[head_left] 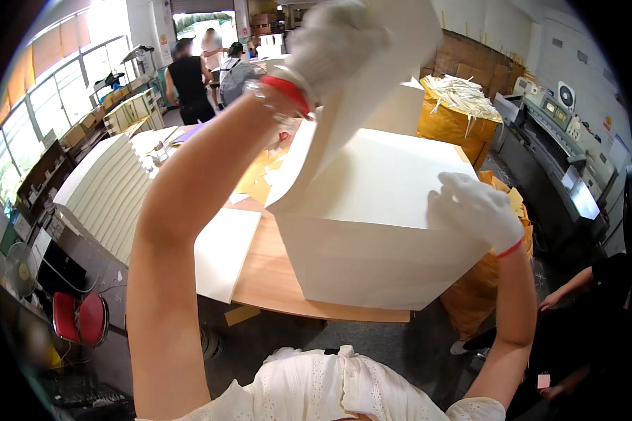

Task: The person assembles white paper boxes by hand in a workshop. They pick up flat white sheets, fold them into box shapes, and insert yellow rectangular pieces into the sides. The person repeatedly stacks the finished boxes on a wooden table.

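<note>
A large white sheet (400,63) rises and curls up from the left side of a tall white stack of sheets (383,259). My left hand (333,52), in a white glove with a red cuff, is lifted high and closed on this sheet; motion blurs its fingers. Near the stack's front right edge is my right hand (477,210), also gloved, its fingers spread loosely over the top surface and holding nothing visible. The stack stands on a wooden table (274,270).
Left of the stack lie a flat white board (225,252) and a fanned pile of white sheets (105,189). An orange sack of paper strips (463,105) and a long machine (551,133) stand right. People work at the back; another person (590,302) is close at right.
</note>
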Available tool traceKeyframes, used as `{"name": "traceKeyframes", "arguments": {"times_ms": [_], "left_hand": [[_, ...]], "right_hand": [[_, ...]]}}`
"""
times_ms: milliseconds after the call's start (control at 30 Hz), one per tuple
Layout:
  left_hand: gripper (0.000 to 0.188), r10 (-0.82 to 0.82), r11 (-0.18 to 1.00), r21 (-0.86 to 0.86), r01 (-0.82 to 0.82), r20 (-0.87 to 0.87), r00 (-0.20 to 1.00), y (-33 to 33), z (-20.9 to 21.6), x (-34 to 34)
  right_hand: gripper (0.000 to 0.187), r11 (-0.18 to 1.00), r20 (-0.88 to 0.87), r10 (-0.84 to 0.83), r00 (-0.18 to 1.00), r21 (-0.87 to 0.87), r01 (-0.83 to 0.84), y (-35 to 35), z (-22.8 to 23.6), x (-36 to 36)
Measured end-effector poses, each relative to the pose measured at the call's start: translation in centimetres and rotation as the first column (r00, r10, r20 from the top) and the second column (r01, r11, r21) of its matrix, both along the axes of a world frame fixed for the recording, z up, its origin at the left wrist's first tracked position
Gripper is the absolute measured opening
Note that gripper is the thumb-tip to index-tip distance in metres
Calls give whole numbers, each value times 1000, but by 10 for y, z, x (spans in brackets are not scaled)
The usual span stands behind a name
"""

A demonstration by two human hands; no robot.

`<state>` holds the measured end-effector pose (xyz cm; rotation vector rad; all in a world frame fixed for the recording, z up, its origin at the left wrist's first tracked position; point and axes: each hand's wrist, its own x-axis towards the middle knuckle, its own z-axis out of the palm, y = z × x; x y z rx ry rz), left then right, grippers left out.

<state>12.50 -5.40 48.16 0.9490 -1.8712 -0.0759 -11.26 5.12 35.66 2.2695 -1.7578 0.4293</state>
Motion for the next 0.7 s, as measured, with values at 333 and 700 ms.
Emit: {"name": "traceKeyframes", "arguments": {"times_ms": [333, 700], "left_hand": [[19, -499, 866, -416, 277, -714, 490, -55, -16, 169], [14, -506, 847, -425, 319, -830, 237, -101, -15, 266]], "right_hand": [[56, 962, -66, 255, 965, -82, -260, -12, -38, 208], [74, 953, 95, 136, 986, -283, -104, -16, -55, 254]]}}
